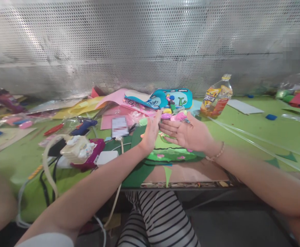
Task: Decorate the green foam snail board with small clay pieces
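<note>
Seen nearly edge-on, my left hand [151,134] is upright with its fingers stretched out and together. My right hand [191,134] faces it, palm showing, its flat fingers reaching close to the left palm. I can make out nothing held in either; the narrow space between the palms is partly hidden. Below them lies a green craft picture [172,155] with dark wavy lines and small pink shapes, on a dark green sheet [136,173]. Just behind the hands sit a purple clay lump [166,116], a pink clay lump [179,116] and a pale green clay lump [143,121].
A blue picture case [174,97] rests on pink paper [114,97] at the back. To the right stands a snack-labelled bottle [216,97]. On the left are a cabled power strip [79,151], a blue glue gun [85,126] and a white adapter [107,157]. A perforated metal panel [150,44] rises behind.
</note>
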### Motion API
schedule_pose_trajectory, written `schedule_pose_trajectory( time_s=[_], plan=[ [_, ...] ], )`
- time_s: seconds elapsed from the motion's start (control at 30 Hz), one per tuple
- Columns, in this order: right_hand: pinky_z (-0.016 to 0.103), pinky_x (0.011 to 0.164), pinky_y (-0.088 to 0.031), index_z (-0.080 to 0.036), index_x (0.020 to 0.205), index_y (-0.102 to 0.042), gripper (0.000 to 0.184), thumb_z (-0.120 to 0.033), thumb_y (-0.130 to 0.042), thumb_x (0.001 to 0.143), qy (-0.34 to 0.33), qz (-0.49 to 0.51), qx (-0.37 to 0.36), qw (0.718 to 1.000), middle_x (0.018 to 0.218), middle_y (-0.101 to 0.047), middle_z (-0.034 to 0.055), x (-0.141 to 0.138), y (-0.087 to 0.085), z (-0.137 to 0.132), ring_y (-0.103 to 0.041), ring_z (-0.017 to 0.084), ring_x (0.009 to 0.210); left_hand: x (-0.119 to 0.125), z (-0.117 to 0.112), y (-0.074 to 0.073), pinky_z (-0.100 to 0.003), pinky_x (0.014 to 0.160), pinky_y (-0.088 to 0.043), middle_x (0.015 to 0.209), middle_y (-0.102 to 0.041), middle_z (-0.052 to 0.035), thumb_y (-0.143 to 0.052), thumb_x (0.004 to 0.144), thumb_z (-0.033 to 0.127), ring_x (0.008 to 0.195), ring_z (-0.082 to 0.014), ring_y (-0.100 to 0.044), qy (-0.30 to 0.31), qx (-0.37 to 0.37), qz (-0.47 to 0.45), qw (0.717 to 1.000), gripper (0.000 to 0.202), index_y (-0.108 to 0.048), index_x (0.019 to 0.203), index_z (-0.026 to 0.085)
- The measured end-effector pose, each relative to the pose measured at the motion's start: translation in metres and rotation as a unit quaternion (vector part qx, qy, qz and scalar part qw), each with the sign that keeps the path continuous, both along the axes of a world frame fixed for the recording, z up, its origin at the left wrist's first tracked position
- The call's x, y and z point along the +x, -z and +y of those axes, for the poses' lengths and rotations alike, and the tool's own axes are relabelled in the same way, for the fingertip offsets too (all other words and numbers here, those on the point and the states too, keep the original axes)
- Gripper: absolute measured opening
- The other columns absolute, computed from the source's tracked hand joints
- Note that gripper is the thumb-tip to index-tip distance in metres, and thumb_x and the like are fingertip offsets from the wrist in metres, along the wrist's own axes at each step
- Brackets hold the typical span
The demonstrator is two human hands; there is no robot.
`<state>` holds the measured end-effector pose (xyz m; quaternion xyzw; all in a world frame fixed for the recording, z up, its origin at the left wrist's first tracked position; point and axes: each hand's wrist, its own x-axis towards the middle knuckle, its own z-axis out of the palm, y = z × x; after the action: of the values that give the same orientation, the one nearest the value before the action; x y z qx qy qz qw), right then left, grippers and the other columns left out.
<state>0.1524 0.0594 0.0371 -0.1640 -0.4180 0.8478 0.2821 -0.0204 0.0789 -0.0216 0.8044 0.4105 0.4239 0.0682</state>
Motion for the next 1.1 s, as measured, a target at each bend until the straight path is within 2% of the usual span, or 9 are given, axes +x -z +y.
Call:
schedule_pose_trajectory(
  time_s=[0.13,0.27,0.4,0.53,0.7,0.87,0.97,1.1],
  plan=[
    [0.040,0.109,-0.027,-0.011,0.129,-0.045,0.076,-0.059,0.000,0.090,-0.004,0.003,0.002,1.000,0.141,-0.042,0.0128,0.002,0.001,0.001,-0.039,0.020,0.130,-0.001,-0.001,-0.003,-0.038,0.106,-0.038,0.152,-0.019,-0.0088,0.035,0.081,0.025,0.136,-0.0114,-0.026,0.026,-0.021,-0.018,0.999,0.061,0.024,0.141,0.020],
    [0.039,0.107,-0.031,-0.011,0.126,-0.047,0.075,-0.060,-0.005,0.090,0.001,-0.002,-0.001,1.000,0.138,-0.045,0.0147,0.002,0.001,0.000,-0.041,0.020,0.128,0.000,-0.011,-0.007,-0.039,0.112,-0.029,0.153,-0.010,-0.0080,0.024,0.087,0.035,0.139,-0.0130,-0.012,0.018,-0.013,-0.011,1.000,0.060,0.016,0.144,0.020],
    [0.040,0.107,-0.031,-0.012,0.125,-0.049,0.076,-0.062,-0.004,0.089,-0.007,0.007,-0.002,1.000,0.136,-0.047,0.0146,0.001,0.005,0.001,-0.043,0.020,0.126,-0.001,-0.020,-0.010,-0.050,0.113,-0.019,0.154,-0.006,-0.0082,0.003,0.092,0.048,0.141,-0.0210,-0.006,-0.030,0.000,0.057,0.998,0.058,0.011,0.146,0.025],
    [0.042,0.108,-0.030,-0.012,0.125,-0.048,0.076,-0.061,-0.002,0.089,0.003,0.000,-0.008,1.000,0.135,-0.049,0.0141,0.002,0.005,0.002,-0.045,0.020,0.125,-0.003,-0.021,-0.011,-0.057,0.109,-0.019,0.154,-0.005,-0.0100,0.000,0.093,0.047,0.141,-0.0250,-0.006,-0.094,-0.018,0.085,0.992,0.057,0.010,0.146,0.026],
    [0.040,0.107,-0.029,-0.013,0.127,-0.047,0.076,-0.063,-0.004,0.088,0.013,-0.006,-0.008,1.000,0.134,-0.049,0.0124,0.004,0.003,0.002,-0.046,0.019,0.124,-0.003,-0.022,-0.013,-0.057,0.110,-0.013,0.154,-0.003,-0.0132,0.001,0.091,0.053,0.141,-0.0264,-0.003,-0.100,-0.029,0.091,0.990,0.064,0.008,0.146,0.020],
    [0.042,0.102,-0.036,-0.015,0.128,-0.047,0.075,-0.063,-0.004,0.088,-0.015,-0.001,0.010,1.000,0.130,-0.053,0.0125,0.002,0.006,0.002,-0.049,0.020,0.119,0.000,-0.031,-0.018,-0.054,0.111,-0.007,0.153,-0.008,-0.0163,-0.001,0.090,0.058,0.142,-0.0251,-0.001,-0.074,0.060,0.155,0.983,0.073,0.005,0.146,0.012],
    [0.041,0.097,-0.040,-0.017,0.125,-0.050,0.076,-0.062,-0.001,0.088,-0.029,-0.019,-0.011,0.999,0.127,-0.056,0.0103,-0.001,0.008,0.001,-0.052,0.020,0.115,0.004,-0.037,-0.020,-0.053,0.112,-0.002,0.153,-0.009,-0.0169,-0.003,0.088,0.060,0.142,-0.0258,-0.002,-0.042,0.119,0.218,0.968,0.078,0.000,0.146,0.008],
    [0.040,0.098,-0.038,-0.022,0.117,-0.053,0.065,-0.056,-0.004,0.092,-0.003,-0.037,-0.038,0.999,0.122,-0.060,0.0038,-0.001,0.009,0.000,-0.054,0.018,0.113,0.007,-0.043,-0.021,-0.056,0.110,0.004,0.152,-0.017,-0.0144,-0.008,0.085,0.066,0.142,-0.0287,-0.005,0.021,0.195,0.302,0.933,0.081,-0.011,0.146,0.013]
  ],
)
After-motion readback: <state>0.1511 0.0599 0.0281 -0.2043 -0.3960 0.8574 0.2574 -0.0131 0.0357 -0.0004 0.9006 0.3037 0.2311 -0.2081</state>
